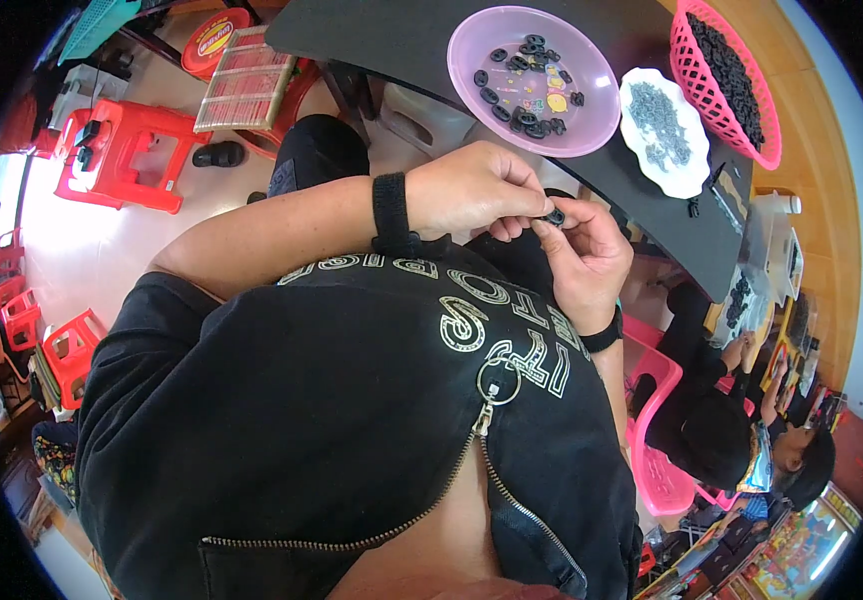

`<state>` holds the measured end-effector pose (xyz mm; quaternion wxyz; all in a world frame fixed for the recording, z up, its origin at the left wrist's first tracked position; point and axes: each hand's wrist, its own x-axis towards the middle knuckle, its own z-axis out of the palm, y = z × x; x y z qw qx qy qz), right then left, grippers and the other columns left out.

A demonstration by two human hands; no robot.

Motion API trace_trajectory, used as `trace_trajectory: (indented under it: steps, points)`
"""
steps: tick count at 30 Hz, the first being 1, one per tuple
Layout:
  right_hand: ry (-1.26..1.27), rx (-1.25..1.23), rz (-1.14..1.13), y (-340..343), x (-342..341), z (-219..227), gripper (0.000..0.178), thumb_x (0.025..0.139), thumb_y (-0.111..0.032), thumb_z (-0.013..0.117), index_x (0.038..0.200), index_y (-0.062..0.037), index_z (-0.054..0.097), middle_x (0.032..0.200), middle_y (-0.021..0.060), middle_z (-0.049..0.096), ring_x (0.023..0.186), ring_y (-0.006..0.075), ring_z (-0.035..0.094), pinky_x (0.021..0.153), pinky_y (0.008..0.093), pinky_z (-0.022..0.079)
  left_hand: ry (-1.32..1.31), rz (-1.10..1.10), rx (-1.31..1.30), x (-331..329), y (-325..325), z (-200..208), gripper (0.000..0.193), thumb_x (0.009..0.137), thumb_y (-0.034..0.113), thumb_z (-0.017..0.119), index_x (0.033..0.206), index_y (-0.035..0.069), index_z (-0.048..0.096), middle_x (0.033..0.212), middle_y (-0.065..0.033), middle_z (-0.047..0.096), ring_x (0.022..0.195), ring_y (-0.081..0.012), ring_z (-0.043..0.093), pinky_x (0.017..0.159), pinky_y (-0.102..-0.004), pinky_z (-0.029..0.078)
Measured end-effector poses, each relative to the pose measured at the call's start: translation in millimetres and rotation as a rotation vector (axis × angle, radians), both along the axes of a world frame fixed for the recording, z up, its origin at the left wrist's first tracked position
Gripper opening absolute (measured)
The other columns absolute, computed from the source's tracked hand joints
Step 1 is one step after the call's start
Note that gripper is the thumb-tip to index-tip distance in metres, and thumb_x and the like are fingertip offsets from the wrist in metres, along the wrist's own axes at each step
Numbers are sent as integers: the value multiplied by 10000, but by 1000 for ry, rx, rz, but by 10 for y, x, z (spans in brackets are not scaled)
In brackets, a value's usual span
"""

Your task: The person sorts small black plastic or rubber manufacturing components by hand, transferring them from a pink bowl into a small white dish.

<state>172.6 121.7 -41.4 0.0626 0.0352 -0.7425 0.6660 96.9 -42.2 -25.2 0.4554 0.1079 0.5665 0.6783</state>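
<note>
Just in front of my chest, at the table's near edge, my two hands meet over a small black rounded part (554, 216). My left hand (482, 192) pinches it from the left between thumb and fingertips. From the right, the thumb and forefinger of my right hand (590, 255) close on the same part. The fingers cover most of it, so its full shape is hidden. Beyond my hands, a lilac plastic basin (467, 35) on the dark table (382, 35) holds several similar black parts (530, 122), scattered over its printed bottom.
Right of the basin stands a white scalloped dish (694, 180) of small translucent grey pieces (660, 125). Beside it, a pink basket (685, 55) holds many black parts. Red stools (132, 150) stand on the floor at left. Another person (717, 435) sits at right beyond a pink chair (657, 480).
</note>
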Motion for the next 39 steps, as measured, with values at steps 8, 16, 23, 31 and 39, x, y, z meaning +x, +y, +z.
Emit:
trace_trajectory:
  steps: [8, 16, 23, 31, 39]
  points:
    - [51, 101, 2, 46, 5, -77, 199, 754, 20, 691, 924, 9, 589, 734, -23, 529, 628, 26, 457, 536, 161, 389, -2, -20, 12, 2, -11, -29, 161, 883, 176, 565, 836, 24, 584, 647, 8, 529, 539, -53, 478, 458, -178, 388]
    - [64, 182, 4, 59, 15, -20, 120, 752, 4, 689, 838, 10, 606, 721, 39, 579, 620, 70, 515, 546, 201, 422, 0, -46, -12, 6, -19, -69, 171, 890, 191, 555, 835, 34, 595, 664, 7, 555, 586, -58, 532, 526, -175, 443]
    - [371, 310, -10, 65, -48, -2, 138, 712, 29, 694, 819, 14, 607, 739, 88, 606, 674, 159, 582, 579, 251, 459, -75, -15, 10, 5, -7, -14, 245, 898, 270, 545, 834, 39, 600, 683, 0, 570, 620, -71, 566, 548, -185, 468]
    - [466, 444, -68, 57, -53, 4, 229, 692, 21, 716, 898, 2, 618, 784, 87, 602, 656, 158, 570, 586, 249, 465, -17, -51, -14, 6, -7, -18, 254, 886, 295, 570, 869, 44, 605, 695, 6, 569, 627, -63, 554, 553, -184, 465]
    - [281, 360, -84, 56, -31, -20, 332, 680, 3, 736, 992, -14, 625, 840, 65, 593, 664, 114, 547, 593, 221, 457, 106, 4, 6, -7, 8, -22, 210, 896, 234, 561, 852, 33, 607, 695, 12, 565, 606, -40, 504, 543, -167, 412]
